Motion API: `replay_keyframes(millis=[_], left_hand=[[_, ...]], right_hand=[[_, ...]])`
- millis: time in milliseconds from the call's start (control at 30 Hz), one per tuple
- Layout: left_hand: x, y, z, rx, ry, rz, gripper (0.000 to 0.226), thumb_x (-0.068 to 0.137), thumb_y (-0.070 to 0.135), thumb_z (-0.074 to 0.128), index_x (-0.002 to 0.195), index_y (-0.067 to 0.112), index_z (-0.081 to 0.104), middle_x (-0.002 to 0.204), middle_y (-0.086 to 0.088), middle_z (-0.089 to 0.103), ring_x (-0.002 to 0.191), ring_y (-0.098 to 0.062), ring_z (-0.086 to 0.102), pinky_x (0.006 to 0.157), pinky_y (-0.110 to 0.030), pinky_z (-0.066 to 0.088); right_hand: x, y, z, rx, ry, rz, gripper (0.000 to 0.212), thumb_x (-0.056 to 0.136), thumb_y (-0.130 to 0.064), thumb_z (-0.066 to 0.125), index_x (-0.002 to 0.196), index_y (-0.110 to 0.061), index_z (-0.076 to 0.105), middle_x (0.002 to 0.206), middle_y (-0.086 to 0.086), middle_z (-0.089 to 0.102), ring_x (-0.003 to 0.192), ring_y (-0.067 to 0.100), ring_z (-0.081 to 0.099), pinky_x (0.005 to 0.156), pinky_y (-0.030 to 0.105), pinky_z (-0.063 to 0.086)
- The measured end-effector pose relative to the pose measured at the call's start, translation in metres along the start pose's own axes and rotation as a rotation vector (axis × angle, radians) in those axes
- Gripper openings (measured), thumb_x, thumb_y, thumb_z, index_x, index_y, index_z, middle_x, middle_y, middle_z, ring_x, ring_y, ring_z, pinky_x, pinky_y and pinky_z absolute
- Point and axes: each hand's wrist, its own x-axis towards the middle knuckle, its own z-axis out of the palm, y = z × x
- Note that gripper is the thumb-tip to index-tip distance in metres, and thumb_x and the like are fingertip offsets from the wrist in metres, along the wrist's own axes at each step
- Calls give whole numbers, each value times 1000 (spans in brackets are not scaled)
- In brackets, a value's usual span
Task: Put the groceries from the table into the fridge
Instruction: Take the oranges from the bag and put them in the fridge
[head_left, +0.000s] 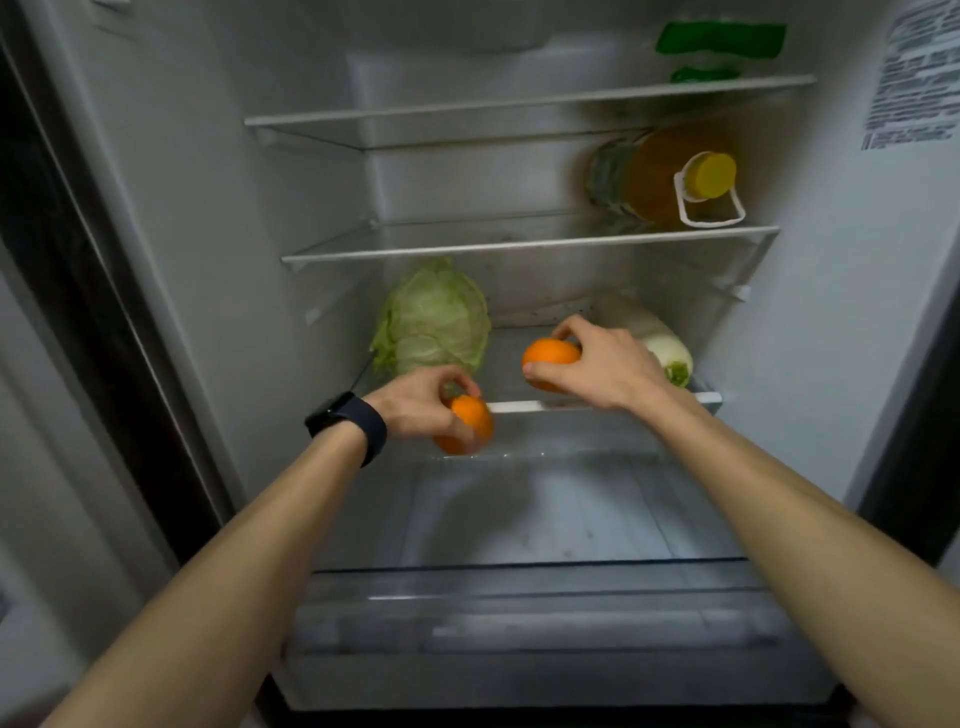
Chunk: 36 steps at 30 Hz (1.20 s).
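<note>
Placement in hand: left hand (421, 397), grip closed on the near orange (470, 423) at the lowest shelf's (519, 406) front edge, right hand (608, 364), grip closed on the far orange (550, 358) between cabbage (434, 322) and white radish (649, 332); next move, likely, setting both well in so neither rolls off.

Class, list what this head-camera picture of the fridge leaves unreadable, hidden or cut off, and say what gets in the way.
Head view:
- Sticker on the right wall: print blurred, cut by the frame edge.
- Green package, top shelf: too blurred to identify.
- Left orange: partly covered by the left hand.
- White vegetable: partly hidden behind the right hand, which holds the right orange.
- Table: out of frame.
</note>
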Motion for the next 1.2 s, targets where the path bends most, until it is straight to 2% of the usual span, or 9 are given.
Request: replay_keyframes(millis=[67,167,267,400,500,600,767,1100,1200], left_hand=[[-7,-13,-1,29,-129,-80,54,67,28,87,114,30,60,108,-1,60,89,-18,60,63,-29,53],[-9,-34,10,147,-216,-180,58,67,32,88,117,24,60,110,0,62,93,-18,63,59,-26,55],[-2,-54,28,242,-279,-244,61,64,40,88,117,18,67,109,-1,68,97,-20,67,75,-33,61],[12,-73,47,403,-318,-280,76,64,50,87,129,21,58,123,0,63,106,-21,63,88,-35,57],[27,-86,49,487,-281,-276,79,68,49,85,134,21,54,130,-3,59,111,-23,60,89,-36,56],[42,-96,51,472,-193,-234,82,64,50,87,135,26,51,132,-2,58,115,-24,58,93,-38,53],[56,-98,67,336,-40,-159,82,69,40,87,138,22,48,134,-5,57,122,-26,55,99,-35,46],[57,-103,80,325,-130,-249,98,76,39,81,154,25,24,149,-13,39,134,-33,44,109,-42,41],[48,-96,66,429,-188,-275,81,78,44,78,145,22,40,143,-10,50,128,-30,51,102,-40,46]], right_hand=[[-10,-12,-1,21,-127,-36,68,56,-87,50,106,-41,55,116,3,69,104,27,61,88,41,51],[-22,-25,14,-19,-425,-71,59,70,-78,63,95,-25,67,85,4,76,79,22,70,73,37,58],[-27,-30,46,-190,-578,-93,73,66,-84,56,83,-15,73,68,1,74,71,20,72,72,35,60],[-15,-25,95,-362,-679,-96,81,63,-87,53,94,-15,71,90,7,74,81,27,70,77,37,60],[-4,-22,117,-351,-672,-102,70,77,-72,63,118,-14,62,116,11,69,98,31,68,87,39,57],[5,-21,132,-276,-594,-127,74,88,-53,67,141,-10,39,141,14,51,126,36,54,98,39,46],[11,-12,157,-167,-517,-133,77,92,-40,65,150,-11,24,144,17,39,128,42,50,102,42,44],[13,-2,171,-148,-576,-57,99,90,-39,67,160,-20,-1,160,18,18,141,43,37,113,43,38],[14,-10,160,-206,-583,-25,103,87,-41,69,159,-16,0,158,19,23,140,42,38,112,43,40]])
